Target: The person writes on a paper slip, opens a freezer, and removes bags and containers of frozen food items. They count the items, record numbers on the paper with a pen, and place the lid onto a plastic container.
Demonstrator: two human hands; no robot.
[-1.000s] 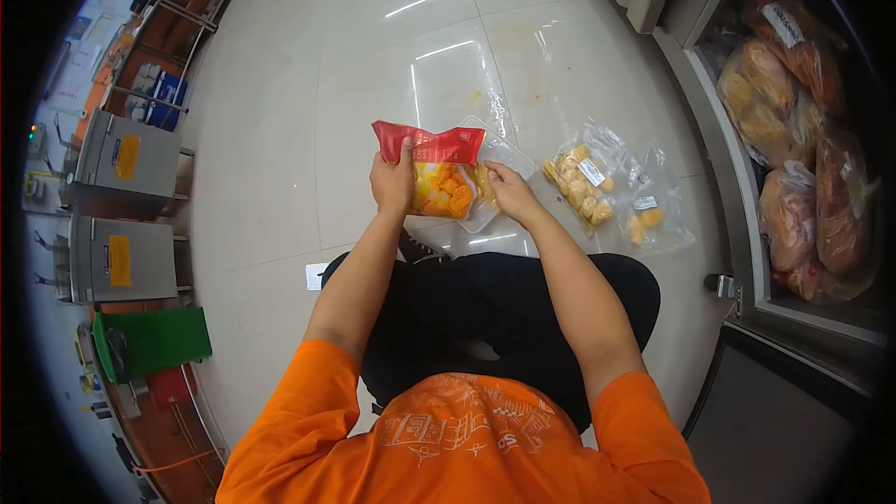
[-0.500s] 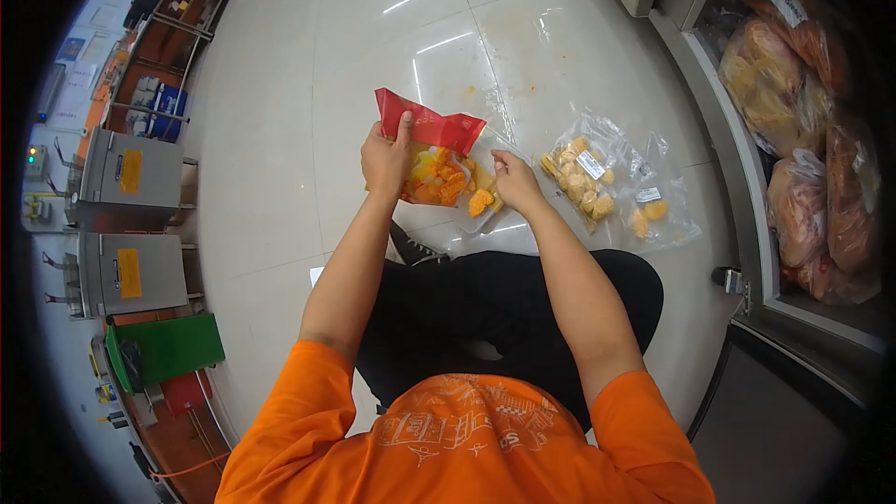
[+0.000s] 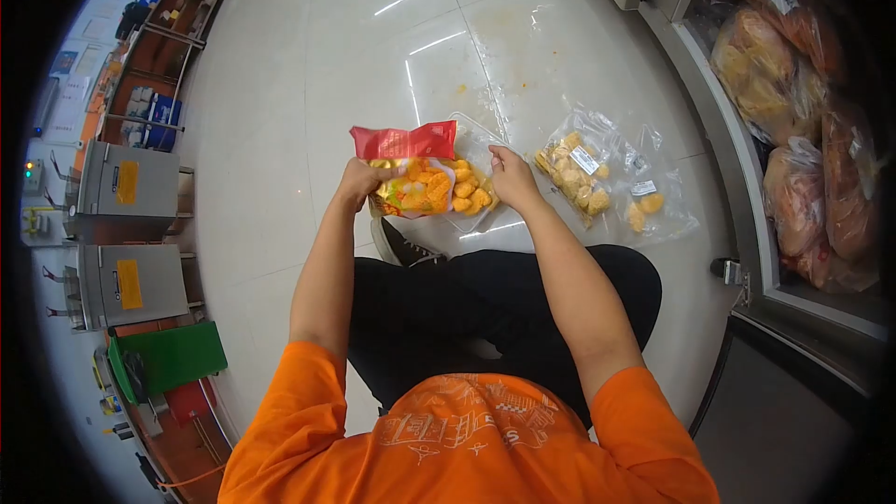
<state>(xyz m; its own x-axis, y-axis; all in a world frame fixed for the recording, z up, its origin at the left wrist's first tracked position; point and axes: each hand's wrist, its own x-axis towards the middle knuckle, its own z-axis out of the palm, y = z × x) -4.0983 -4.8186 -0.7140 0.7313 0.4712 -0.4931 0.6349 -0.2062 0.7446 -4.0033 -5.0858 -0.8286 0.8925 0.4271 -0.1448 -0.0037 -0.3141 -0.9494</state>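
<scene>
My left hand (image 3: 359,181) is closed on the left side of a red and yellow printed food bag (image 3: 405,142), which shows pictures of nuggets. The bag lies sideways, its right end at the mouth of a clear plastic bag (image 3: 474,134). Several golden nuggets (image 3: 470,192) rest in the clear bag, beside the printed one. My right hand (image 3: 512,179) pinches the right edge of the clear bag. Right of that hand, a labelled clear bag of breaded pieces (image 3: 575,177) lies on the floor, next to another labelled clear bag (image 3: 667,217) holding a few pieces.
My crossed legs (image 3: 495,308) are just below the bags on the tiled floor (image 3: 271,131). At right, an open freezer (image 3: 747,177) holds large bags of meat (image 3: 798,187). Fryers (image 3: 131,187) and a green bin (image 3: 173,359) stand along the left.
The printed bag has moved left and levelled out, with my left hand lower on it. More nuggets now show in the clear bag. My right hand stays nearly in place.
</scene>
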